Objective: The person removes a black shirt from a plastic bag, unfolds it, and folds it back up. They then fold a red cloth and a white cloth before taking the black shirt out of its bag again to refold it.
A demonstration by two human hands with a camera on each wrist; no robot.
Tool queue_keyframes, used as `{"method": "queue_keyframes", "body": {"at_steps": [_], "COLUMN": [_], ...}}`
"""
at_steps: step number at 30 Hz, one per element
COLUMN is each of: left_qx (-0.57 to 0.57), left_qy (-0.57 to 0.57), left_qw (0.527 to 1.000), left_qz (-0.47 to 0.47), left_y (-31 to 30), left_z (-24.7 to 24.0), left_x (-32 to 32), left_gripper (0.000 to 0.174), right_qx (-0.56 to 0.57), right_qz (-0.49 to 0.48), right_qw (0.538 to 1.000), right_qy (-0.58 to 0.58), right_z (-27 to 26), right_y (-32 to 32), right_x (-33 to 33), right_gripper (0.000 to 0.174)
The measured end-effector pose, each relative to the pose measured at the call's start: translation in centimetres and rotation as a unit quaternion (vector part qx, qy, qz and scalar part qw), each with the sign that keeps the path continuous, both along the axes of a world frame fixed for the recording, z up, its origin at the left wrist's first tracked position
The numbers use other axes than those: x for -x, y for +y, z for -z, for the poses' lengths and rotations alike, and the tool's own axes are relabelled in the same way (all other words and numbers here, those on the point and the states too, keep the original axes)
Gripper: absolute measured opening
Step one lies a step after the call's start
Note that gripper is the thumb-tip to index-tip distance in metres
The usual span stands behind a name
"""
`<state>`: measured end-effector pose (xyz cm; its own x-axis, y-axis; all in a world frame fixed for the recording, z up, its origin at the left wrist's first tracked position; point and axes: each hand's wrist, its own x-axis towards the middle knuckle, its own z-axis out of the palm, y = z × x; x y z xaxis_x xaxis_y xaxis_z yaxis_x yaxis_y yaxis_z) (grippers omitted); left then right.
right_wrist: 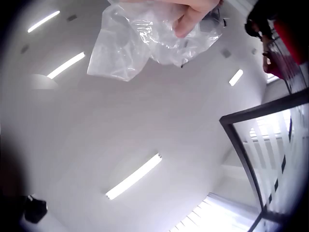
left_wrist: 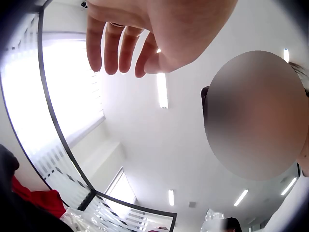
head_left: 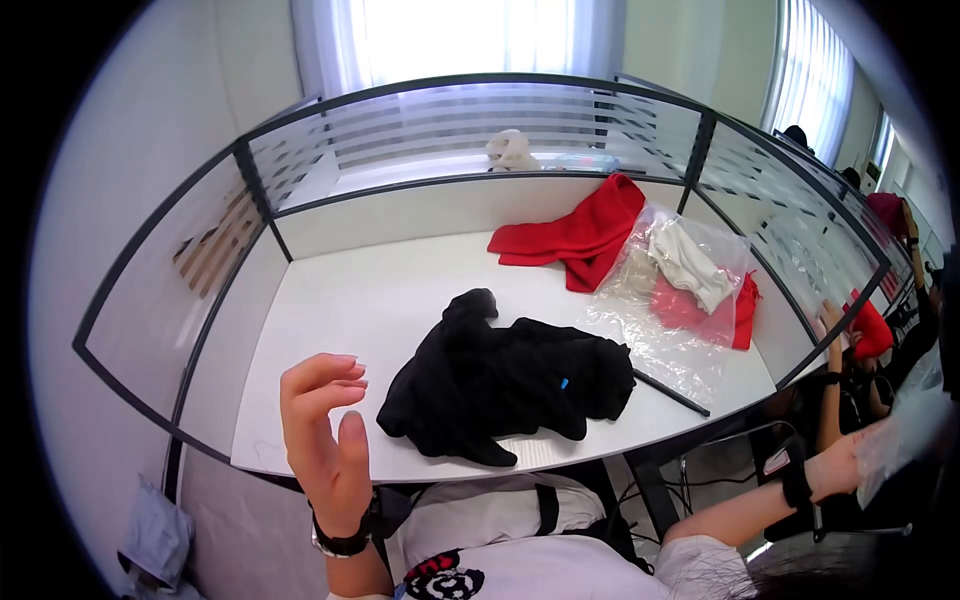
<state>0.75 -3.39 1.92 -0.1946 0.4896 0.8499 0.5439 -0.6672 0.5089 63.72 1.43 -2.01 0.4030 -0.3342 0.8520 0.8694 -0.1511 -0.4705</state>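
Note:
A crumpled black garment with a small blue tag lies near the table's front edge. Left of it, my left hand is raised with relaxed, slightly bent fingers and holds nothing; the left wrist view shows the same hand against the ceiling. Far out to the right, beyond the table, my right arm is stretched out. In the right wrist view my right hand grips a crumpled clear plastic bag, with some fingers cut off by the frame's top edge. That bag looks blurred in the head view.
At the table's back right lie a red cloth and a clear bag with white cloth. A thin black rod rests right of the garment. Framed panels surround the table; another person's arm shows at right.

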Motion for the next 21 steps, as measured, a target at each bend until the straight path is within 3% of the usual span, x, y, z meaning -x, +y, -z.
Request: {"method": "queue_keyframes", "body": {"at_steps": [1,2,3,4,5,6,8,9,10,11,12,13,14,17,18,21], "left_qx": [0.002,0.002,0.006,0.01,0.009,0.015,0.023,0.026,0.031,0.036,0.038,0.041,0.044,0.052,0.054,0.066], "left_qy": [-0.01,-0.01,-0.016,-0.021,-0.02,-0.011,-0.002,0.003,0.009,0.01,0.009,0.009,0.008,0.012,0.014,0.026], "left_qw": [1.0,1.0,1.0,1.0,1.0,1.0,1.0,1.0,0.999,0.999,0.999,0.999,0.999,0.999,0.998,0.998], "left_qz": [0.003,0.005,0.004,0.002,0.004,0.001,0.0,0.0,0.0,0.0,-0.001,-0.003,-0.005,-0.008,-0.005,-0.003], "left_y": [0.1,0.1,0.2,0.3,0.3,0.3,0.4,0.4,0.4,0.4,0.4,0.5,0.4,0.4,0.5,0.5], "left_z": [-0.1,-0.1,0.0,0.1,0.1,0.1,0.0,0.0,-0.1,-0.1,-0.1,-0.1,-0.1,-0.2,-0.2,-0.3], "left_x": [-0.1,-0.1,-0.1,-0.1,-0.1,-0.2,-0.3,-0.4,-0.3,-0.3,-0.2,-0.1,-0.1,0.0,0.0,0.0], "left_gripper": [0.018,0.018,0.017,0.017,0.017,0.017,0.017,0.016,0.016,0.016,0.016,0.015,0.015,0.014,0.014,0.014], "right_qx": [-0.09,-0.313,-0.416,-0.436,-0.43,-0.413,-0.302,-0.301,-0.3,-0.239,-0.165,-0.366,-0.396,-0.389,-0.387,-0.407], "right_qz": [-0.322,-0.655,-0.763,-0.786,-0.796,-0.804,-0.798,-0.8,-0.798,-0.679,-0.526,-0.575,-0.565,-0.567,-0.569,-0.705], "right_qw": [0.939,0.67,0.46,0.383,0.353,0.343,0.453,0.43,0.432,0.623,0.779,0.62,0.61,0.639,0.638,0.453], "right_qy": [0.081,0.156,0.181,0.215,0.24,0.255,0.26,0.292,0.295,0.306,0.299,0.389,0.389,0.345,0.345,0.362], "right_z": [2.6,4.6,6.0,7.5,9.0,10.3,12.3,9.7,9.6,9.9,10.3,8.9,10.0,18.0,17.7,14.9], "right_y": [2.3,3.9,4.8,5.9,7.3,8.7,10.9,9.4,10.0,10.9,11.6,10.6,10.9,12.3,12.5,11.6], "right_x": [-4.2,-8.3,-11.1,-13.1,-14.3,-15.0,-14.7,-9.1,-8.3,-7.8,-7.5,-6.5,-8.2,-18.9,-18.5,-13.9], "right_gripper": [0.042,0.044,0.045,0.047,0.048,0.05,0.052,0.052,0.052,0.053,0.054,0.051,0.043,0.022,0.022,0.017]}}
